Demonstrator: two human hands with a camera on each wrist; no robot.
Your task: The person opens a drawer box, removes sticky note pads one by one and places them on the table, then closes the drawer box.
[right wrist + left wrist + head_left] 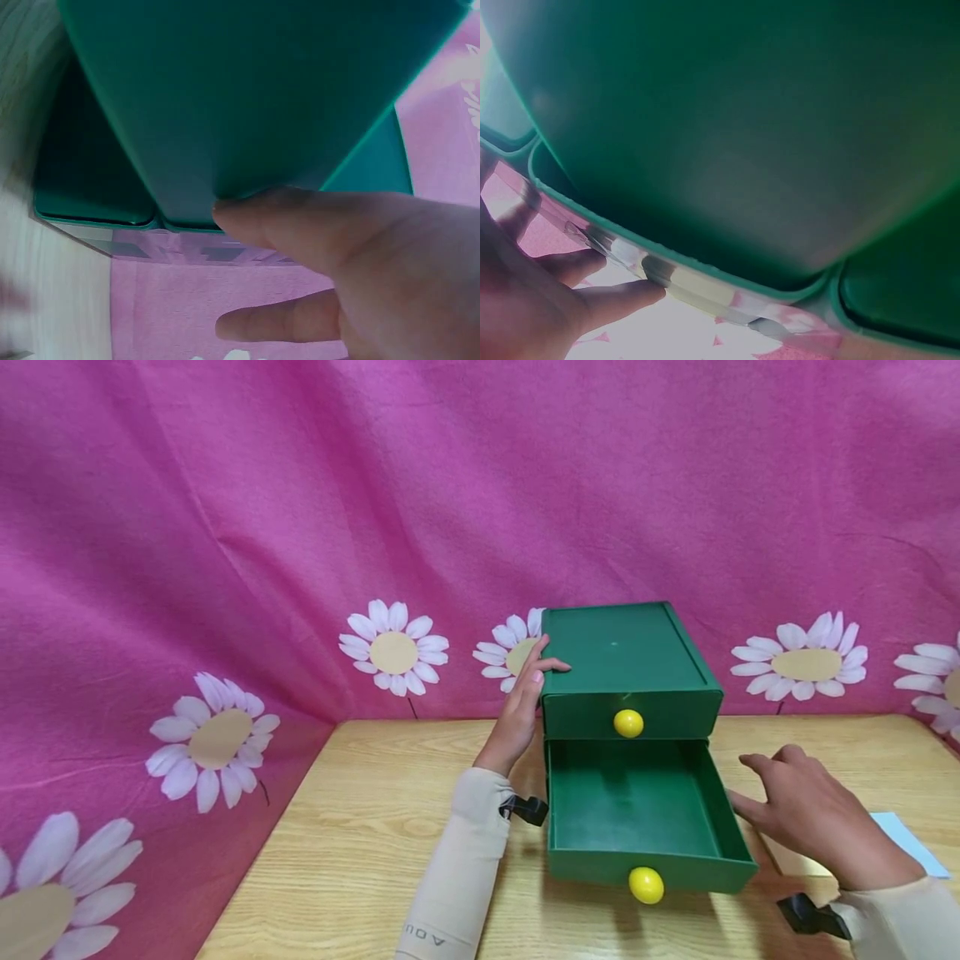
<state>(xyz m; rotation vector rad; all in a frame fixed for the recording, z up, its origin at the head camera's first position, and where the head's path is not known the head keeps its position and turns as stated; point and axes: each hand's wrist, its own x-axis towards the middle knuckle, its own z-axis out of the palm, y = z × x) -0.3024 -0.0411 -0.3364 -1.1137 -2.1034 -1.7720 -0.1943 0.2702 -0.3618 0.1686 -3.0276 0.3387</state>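
A green drawer cabinet stands on the table, its top drawer closed behind a yellow knob. Below it a green drawer is pulled out, its inside floor showing, with another yellow knob on its front. My left hand rests against the cabinet's upper left side, fingertips over the top edge. Beside the pulled-out drawer's right wall is my right hand, with fingers extended. In the right wrist view, one digit of that hand touches the drawer's outer side.
A light blue sheet and a flat tan item lie on the wooden table by the right hand, partly covered by it. A pink cloth with daisies hangs behind and to the left.
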